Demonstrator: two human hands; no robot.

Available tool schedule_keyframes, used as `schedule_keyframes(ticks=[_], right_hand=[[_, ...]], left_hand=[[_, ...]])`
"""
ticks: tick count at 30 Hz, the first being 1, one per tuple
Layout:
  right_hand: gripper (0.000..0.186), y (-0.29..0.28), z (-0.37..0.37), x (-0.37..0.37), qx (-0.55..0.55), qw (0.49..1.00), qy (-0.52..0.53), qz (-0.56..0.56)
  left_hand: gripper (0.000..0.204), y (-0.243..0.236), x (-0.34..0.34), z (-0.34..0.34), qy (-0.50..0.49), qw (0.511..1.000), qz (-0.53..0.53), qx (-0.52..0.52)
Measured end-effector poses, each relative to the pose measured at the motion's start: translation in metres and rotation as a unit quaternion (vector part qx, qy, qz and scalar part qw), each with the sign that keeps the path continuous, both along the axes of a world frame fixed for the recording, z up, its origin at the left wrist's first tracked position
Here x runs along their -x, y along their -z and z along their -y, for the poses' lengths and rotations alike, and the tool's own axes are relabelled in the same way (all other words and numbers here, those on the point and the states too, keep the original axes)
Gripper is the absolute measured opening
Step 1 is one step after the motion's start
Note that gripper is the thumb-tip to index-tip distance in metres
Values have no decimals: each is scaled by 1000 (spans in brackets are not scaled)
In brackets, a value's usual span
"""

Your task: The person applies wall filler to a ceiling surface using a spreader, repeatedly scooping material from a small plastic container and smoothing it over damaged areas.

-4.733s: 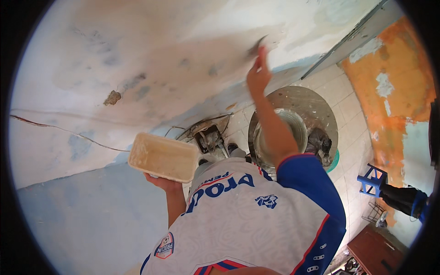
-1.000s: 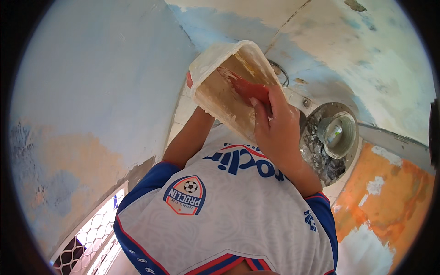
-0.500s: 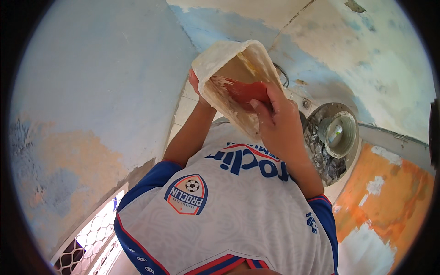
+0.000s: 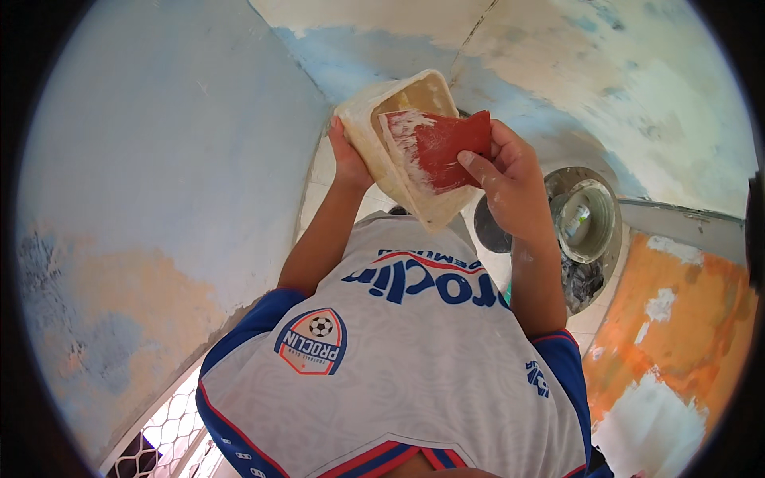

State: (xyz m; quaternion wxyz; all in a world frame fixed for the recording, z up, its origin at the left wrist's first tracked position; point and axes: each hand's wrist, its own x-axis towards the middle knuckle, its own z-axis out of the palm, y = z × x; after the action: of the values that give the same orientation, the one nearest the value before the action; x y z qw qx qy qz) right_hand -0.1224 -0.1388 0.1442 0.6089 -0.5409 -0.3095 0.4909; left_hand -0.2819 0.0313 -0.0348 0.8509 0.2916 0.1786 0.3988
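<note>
Now the red scraper (image 4: 446, 155) is held up by the right grip (image 4: 516, 182), closed narrowly on its handle end: the thumb is pressed flat on the near face, the fingers tucked behind. The blade is angled leftward over the mouth of the whitish tub (image 4: 360, 119), its far edge streaked with white paste (image 4: 405, 137); whether the rim is touched cannot be told. And over on the other side, the tub is steadied by the left grip (image 4: 349, 159), wrapped round its outer left wall, with part of the fingers hidden from view. The tub itself is tilted, held out in front of the chest.

To the lettering: large blue letters (image 4: 426, 277) are displayed upside down across the white shirt (image 4: 398, 374), a smaller line set above them. Below, a shield-shaped badge (image 4: 312, 342) is topped by a football, wording printed beneath the ball. Off to the right, a grey bucket (image 4: 569, 231) is seen on the round worktop (image 4: 575, 177), a dark plastic bag (image 4: 587, 280) beside it.
</note>
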Motion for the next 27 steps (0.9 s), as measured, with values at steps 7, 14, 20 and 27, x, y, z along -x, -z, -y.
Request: schedule_keyframes(ticks=[7,14,20,27], right_hand=[[38,15,7,-42,8,997,51,-51],[40,46,35,-101,-128,948,166,-239],[35,50,55,-158,-163,921,238,-261],[23,9,69,-187,-85,953,288,-29]], left_hand=[[89,-8,-8,4,39,998,-38,36],[87,-5,-45,7,30,998,7,48],[86,-56,-108,23,27,996,7,81],[87,-68,-199,49,29,997,8,69]])
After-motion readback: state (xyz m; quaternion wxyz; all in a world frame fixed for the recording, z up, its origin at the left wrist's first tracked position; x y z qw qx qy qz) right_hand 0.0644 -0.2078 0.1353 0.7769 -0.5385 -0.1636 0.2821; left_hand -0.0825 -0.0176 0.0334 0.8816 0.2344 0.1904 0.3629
